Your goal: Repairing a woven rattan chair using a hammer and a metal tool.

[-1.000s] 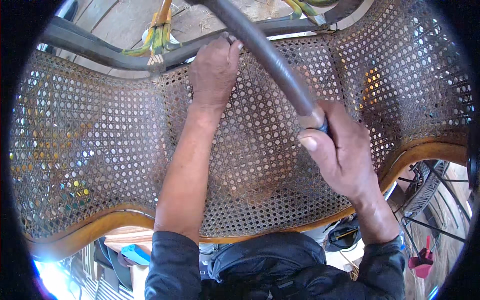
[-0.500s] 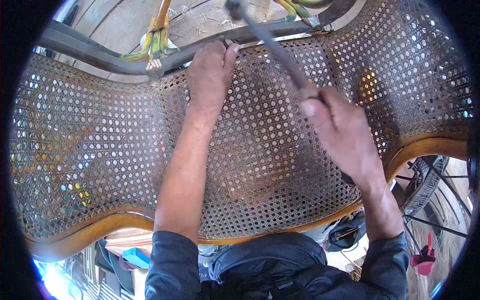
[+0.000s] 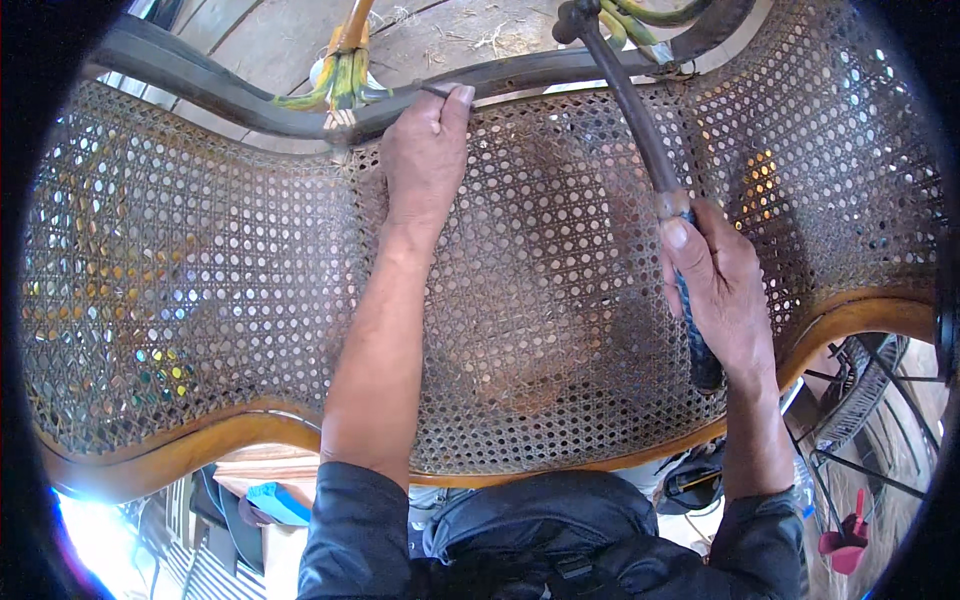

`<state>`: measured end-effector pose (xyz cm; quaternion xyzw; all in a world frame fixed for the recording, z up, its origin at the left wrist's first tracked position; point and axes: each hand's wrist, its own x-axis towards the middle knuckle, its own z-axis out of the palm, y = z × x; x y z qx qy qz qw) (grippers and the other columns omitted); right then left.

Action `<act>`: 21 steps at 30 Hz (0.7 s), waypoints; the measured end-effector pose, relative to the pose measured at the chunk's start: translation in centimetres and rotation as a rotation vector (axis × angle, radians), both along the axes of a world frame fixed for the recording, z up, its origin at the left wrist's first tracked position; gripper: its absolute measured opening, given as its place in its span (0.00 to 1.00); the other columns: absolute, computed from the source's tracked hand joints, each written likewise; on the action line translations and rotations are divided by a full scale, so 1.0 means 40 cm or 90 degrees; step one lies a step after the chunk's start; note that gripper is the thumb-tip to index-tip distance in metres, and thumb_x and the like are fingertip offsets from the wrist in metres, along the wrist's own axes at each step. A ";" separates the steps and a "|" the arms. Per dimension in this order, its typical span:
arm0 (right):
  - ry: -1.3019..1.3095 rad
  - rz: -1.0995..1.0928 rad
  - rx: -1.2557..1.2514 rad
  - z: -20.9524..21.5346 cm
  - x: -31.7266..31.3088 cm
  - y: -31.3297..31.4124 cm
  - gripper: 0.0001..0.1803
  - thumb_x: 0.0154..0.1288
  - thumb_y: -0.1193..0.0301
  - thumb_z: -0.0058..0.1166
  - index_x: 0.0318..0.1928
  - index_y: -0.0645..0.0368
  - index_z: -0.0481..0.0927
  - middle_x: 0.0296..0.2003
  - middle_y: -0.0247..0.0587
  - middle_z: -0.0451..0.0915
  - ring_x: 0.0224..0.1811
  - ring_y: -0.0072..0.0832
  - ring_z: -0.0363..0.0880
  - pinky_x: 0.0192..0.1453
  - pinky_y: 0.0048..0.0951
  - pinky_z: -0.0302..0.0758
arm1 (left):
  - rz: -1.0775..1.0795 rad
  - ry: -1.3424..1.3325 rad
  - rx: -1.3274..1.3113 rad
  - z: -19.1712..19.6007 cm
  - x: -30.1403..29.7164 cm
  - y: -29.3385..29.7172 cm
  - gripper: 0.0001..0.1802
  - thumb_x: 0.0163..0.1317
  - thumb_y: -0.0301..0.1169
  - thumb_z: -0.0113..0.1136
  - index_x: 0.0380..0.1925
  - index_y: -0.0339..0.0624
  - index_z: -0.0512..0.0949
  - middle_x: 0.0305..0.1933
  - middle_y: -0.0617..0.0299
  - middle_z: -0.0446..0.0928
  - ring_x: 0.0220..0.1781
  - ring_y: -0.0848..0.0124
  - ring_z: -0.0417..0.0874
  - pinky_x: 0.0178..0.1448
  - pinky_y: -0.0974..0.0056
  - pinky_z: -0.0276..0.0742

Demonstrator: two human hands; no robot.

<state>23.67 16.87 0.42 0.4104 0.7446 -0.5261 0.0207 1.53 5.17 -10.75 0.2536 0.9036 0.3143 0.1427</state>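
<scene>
A woven cane panel (image 3: 520, 260) in a curved wooden frame lies across in front of me. At its far edge my left hand (image 3: 425, 160) is closed, pinching a short dark pin-like piece (image 3: 436, 91) against the dark frame rail (image 3: 540, 68); its exact kind is too small to make out. My right hand (image 3: 720, 280) grips a hammer (image 3: 635, 120) by its blue-black wrapped handle, above the right part of the cane. The hammer's dark head is raised near the far rail, apart from my left hand.
Green-yellow strips bind a wooden piece (image 3: 345, 80) to the rail at the far left, and more strips (image 3: 630, 25) sit at the far right. A brown wooden edge (image 3: 260, 425) curves along the near side. A round black woven item (image 3: 865, 395) is on the right.
The hammer, blurred in a swing before, has moved right and back toward me and is now steady. My left hand stays at the rail, with the pinched piece now showing more.
</scene>
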 end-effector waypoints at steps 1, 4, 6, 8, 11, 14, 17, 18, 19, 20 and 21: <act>-0.001 0.001 0.000 0.002 -0.004 -0.002 0.25 0.70 0.50 0.46 0.37 0.63 0.73 0.20 0.35 0.68 0.23 0.20 0.66 0.27 0.27 0.66 | 0.001 -0.001 0.000 -0.004 0.001 0.000 0.18 0.62 0.43 0.58 0.32 0.38 0.80 0.28 0.47 0.79 0.31 0.49 0.81 0.37 0.54 0.76; -0.003 -0.008 -0.021 0.006 -0.018 -0.007 0.25 0.70 0.49 0.46 0.39 0.63 0.74 0.21 0.37 0.68 0.24 0.22 0.67 0.29 0.29 0.67 | -0.035 0.050 0.045 -0.018 0.008 -0.002 0.18 0.63 0.45 0.56 0.32 0.40 0.81 0.28 0.48 0.79 0.32 0.50 0.81 0.37 0.53 0.76; 0.010 0.026 -0.022 0.005 -0.026 -0.007 0.25 0.69 0.49 0.46 0.42 0.62 0.75 0.22 0.41 0.70 0.25 0.25 0.69 0.30 0.30 0.68 | -0.060 0.067 0.043 -0.017 0.011 0.001 0.17 0.64 0.46 0.55 0.34 0.43 0.81 0.27 0.49 0.79 0.32 0.51 0.80 0.36 0.52 0.75; 0.004 0.039 -0.018 0.008 -0.032 -0.012 0.25 0.69 0.49 0.46 0.42 0.62 0.75 0.23 0.42 0.71 0.25 0.27 0.71 0.31 0.31 0.69 | -0.063 0.073 0.029 -0.021 0.009 -0.002 0.18 0.64 0.46 0.54 0.33 0.43 0.80 0.26 0.50 0.78 0.32 0.51 0.80 0.36 0.52 0.74; -0.011 0.067 -0.015 0.014 -0.040 -0.018 0.25 0.68 0.48 0.46 0.43 0.62 0.75 0.24 0.45 0.73 0.26 0.30 0.74 0.31 0.32 0.70 | -0.067 0.098 -0.004 -0.032 0.007 -0.004 0.19 0.64 0.47 0.54 0.30 0.42 0.79 0.25 0.50 0.77 0.31 0.51 0.79 0.35 0.51 0.73; 0.000 0.088 0.000 0.033 -0.054 -0.028 0.24 0.68 0.49 0.47 0.42 0.61 0.75 0.24 0.46 0.73 0.26 0.34 0.77 0.30 0.33 0.71 | -0.077 0.134 -0.024 -0.032 0.008 -0.001 0.20 0.64 0.48 0.53 0.27 0.41 0.77 0.24 0.51 0.77 0.30 0.51 0.78 0.35 0.50 0.73; 0.036 0.111 0.030 0.073 -0.067 -0.043 0.22 0.68 0.51 0.48 0.41 0.60 0.75 0.23 0.46 0.74 0.25 0.37 0.78 0.29 0.35 0.72 | -0.102 0.161 0.023 -0.031 0.014 -0.001 0.21 0.64 0.48 0.52 0.25 0.41 0.76 0.24 0.52 0.76 0.30 0.52 0.78 0.35 0.50 0.72; 0.052 0.126 0.046 0.082 -0.069 -0.045 0.21 0.68 0.52 0.49 0.41 0.60 0.75 0.23 0.46 0.74 0.25 0.39 0.79 0.28 0.36 0.73 | -0.121 0.169 0.073 -0.030 0.016 0.000 0.21 0.64 0.48 0.52 0.24 0.41 0.76 0.24 0.53 0.76 0.31 0.52 0.78 0.35 0.50 0.73; 0.051 0.126 0.047 0.077 -0.069 -0.048 0.21 0.68 0.52 0.49 0.41 0.60 0.75 0.23 0.46 0.74 0.25 0.39 0.79 0.28 0.36 0.73 | -0.121 0.169 0.074 -0.035 0.017 0.000 0.21 0.64 0.48 0.52 0.24 0.41 0.76 0.24 0.53 0.76 0.31 0.52 0.78 0.35 0.50 0.73; 0.057 0.158 0.084 0.065 -0.069 -0.051 0.20 0.68 0.53 0.50 0.41 0.60 0.74 0.23 0.46 0.75 0.24 0.40 0.80 0.28 0.37 0.73 | -0.113 0.157 0.090 -0.037 0.019 -0.002 0.21 0.64 0.48 0.52 0.24 0.41 0.76 0.25 0.53 0.76 0.31 0.52 0.77 0.36 0.51 0.73; 0.064 0.190 0.121 0.055 -0.070 -0.051 0.19 0.67 0.54 0.50 0.41 0.59 0.74 0.23 0.47 0.75 0.24 0.40 0.80 0.27 0.38 0.73 | -0.106 0.146 0.107 -0.037 0.019 -0.002 0.21 0.64 0.48 0.52 0.23 0.41 0.76 0.25 0.54 0.77 0.31 0.52 0.77 0.36 0.51 0.73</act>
